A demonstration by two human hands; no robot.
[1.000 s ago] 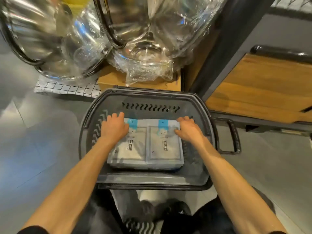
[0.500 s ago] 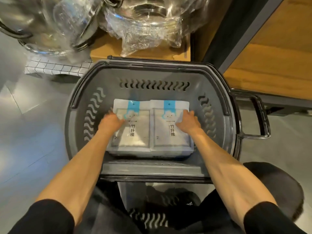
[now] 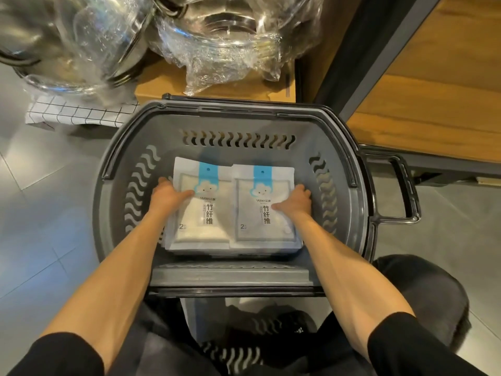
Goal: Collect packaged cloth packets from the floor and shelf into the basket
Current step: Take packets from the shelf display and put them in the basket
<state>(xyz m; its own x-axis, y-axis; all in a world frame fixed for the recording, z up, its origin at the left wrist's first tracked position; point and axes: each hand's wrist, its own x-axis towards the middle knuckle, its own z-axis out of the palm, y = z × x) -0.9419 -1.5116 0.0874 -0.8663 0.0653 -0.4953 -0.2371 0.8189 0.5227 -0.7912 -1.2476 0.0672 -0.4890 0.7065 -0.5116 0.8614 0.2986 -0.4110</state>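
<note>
A grey plastic basket (image 3: 244, 108) stands on the floor in front of me. Inside it lie two stacks of cloth packets side by side, white with a blue band and a cloud face. My left hand (image 3: 169, 195) grips the left stack (image 3: 202, 226) at its left edge, thumb on top. My right hand (image 3: 294, 203) grips the right stack (image 3: 260, 213) at its right edge, thumb on top. Both stacks appear to rest on the basket's bottom.
Plastic-wrapped steel pots (image 3: 222, 31) sit on a cardboard box (image 3: 162, 85) just beyond the basket. A grid-patterned box (image 3: 76, 114) lies at the left. A wooden shelf (image 3: 433, 90) with a dark post runs along the right. The basket's side handle (image 3: 406, 185) juts right.
Both hands have slid back from the packets' far ends to their outer side edges. The stacks sit lower in the basket, and the view has moved closer.
</note>
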